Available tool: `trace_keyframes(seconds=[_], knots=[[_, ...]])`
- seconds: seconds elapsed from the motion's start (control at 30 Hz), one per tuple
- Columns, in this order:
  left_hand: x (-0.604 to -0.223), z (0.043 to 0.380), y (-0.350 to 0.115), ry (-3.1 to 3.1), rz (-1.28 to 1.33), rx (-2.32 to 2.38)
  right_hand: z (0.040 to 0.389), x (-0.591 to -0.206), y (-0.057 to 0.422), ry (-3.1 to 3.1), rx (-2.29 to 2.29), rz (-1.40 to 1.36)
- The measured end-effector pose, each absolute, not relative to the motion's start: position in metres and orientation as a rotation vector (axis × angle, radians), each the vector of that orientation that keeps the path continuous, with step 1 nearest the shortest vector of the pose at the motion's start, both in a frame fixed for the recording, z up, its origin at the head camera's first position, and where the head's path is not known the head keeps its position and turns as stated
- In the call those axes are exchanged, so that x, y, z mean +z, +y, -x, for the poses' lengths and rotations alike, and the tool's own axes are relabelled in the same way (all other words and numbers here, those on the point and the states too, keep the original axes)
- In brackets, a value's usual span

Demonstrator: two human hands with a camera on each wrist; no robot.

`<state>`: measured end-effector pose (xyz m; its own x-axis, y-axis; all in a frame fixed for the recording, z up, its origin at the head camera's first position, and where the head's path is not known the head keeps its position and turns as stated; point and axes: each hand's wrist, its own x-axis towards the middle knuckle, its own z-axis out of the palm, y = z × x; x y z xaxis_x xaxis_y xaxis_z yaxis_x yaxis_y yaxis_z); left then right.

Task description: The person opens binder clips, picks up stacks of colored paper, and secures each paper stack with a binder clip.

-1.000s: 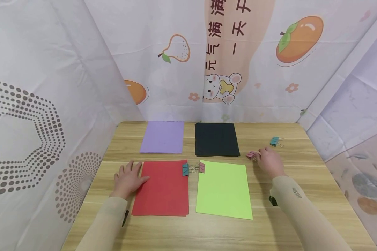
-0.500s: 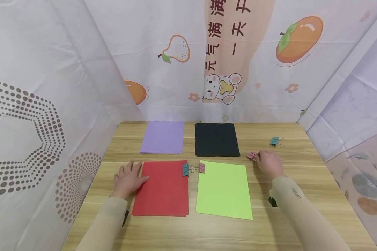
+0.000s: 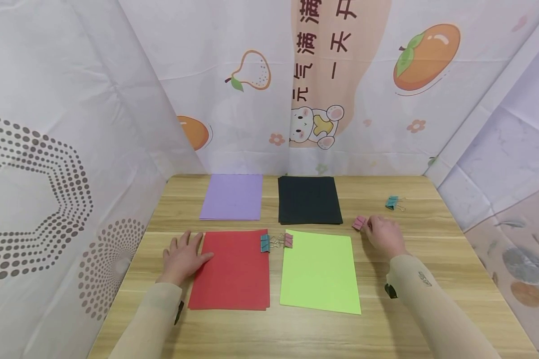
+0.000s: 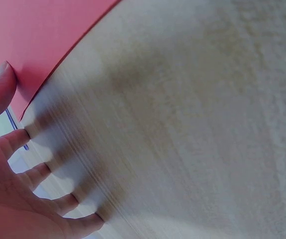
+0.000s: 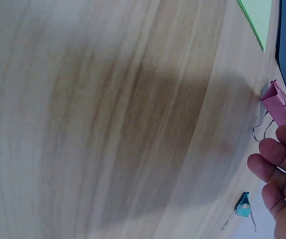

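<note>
Red paper (image 3: 232,274), green paper (image 3: 320,273) clipped; purple paper (image 3: 231,197), black paper (image 3: 310,200) unclipped. Our right hand (image 3: 385,236) pinches pink clip (image 3: 358,222); left hand (image 3: 182,257), fingers spread.

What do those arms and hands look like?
The left sleeve and right sleeve are long and cream. The right has dark lettering, too small to read. A black piece shows by each sleeve. The left hand and right hand wear no gloves.

A curtained-off table space is seen; whether in a home or office cannot be told. Behind the grip of the right hand (image 3: 385,238), a fruit-printed curtain (image 3: 269,117) is hung; below, a wood-grain table (image 3: 296,334) is placed.
</note>
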<state>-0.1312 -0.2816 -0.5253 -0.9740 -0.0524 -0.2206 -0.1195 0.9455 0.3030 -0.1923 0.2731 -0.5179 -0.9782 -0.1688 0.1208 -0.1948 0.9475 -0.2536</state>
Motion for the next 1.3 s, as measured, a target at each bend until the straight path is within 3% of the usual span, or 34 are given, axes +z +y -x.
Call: trace_keyframes(seconds=[1.3], knots=[[-0.5262, 0.1303, -0.2818, 2.904, 0.11, 0.464, 0.1874, -0.5212, 0.2735, -3.05, 0.422, -0.357]])
